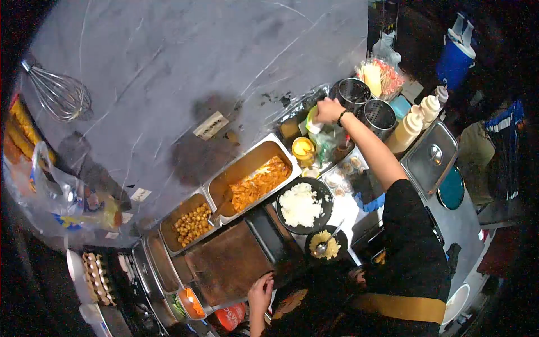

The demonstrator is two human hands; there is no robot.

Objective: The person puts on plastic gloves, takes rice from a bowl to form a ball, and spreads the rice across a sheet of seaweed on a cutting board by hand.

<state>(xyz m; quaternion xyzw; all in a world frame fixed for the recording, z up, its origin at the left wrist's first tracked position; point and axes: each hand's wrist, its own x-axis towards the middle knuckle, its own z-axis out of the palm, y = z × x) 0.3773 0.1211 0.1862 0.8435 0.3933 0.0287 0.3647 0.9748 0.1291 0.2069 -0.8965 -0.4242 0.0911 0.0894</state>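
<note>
My right hand (327, 110), with a dark bracelet at the wrist, reaches to the back of the station. Its fingers are closed at the top of a pale green item (313, 122) beside a clear plastic bag (327, 143); the fingertips are partly hidden. Below it stands a jar of yellow sauce (303, 148). My left hand (261, 291) rests with loosely curved fingers at the near edge of a brown flat surface (224, 264), holding nothing visible. Between the hands lie a black plate of white chopped food (301, 206) and a smaller dish of yellowish mash (325, 246) with a spoon.
Metal pans hold orange sauced food (260, 184) and small round brown pieces (192, 224). Two perforated metal cylinders (378, 115) and squeeze bottles (405, 133) stand near my right forearm. A lidded steel pan (431, 160) sits at the right. A whisk (60, 92) is at the far left.
</note>
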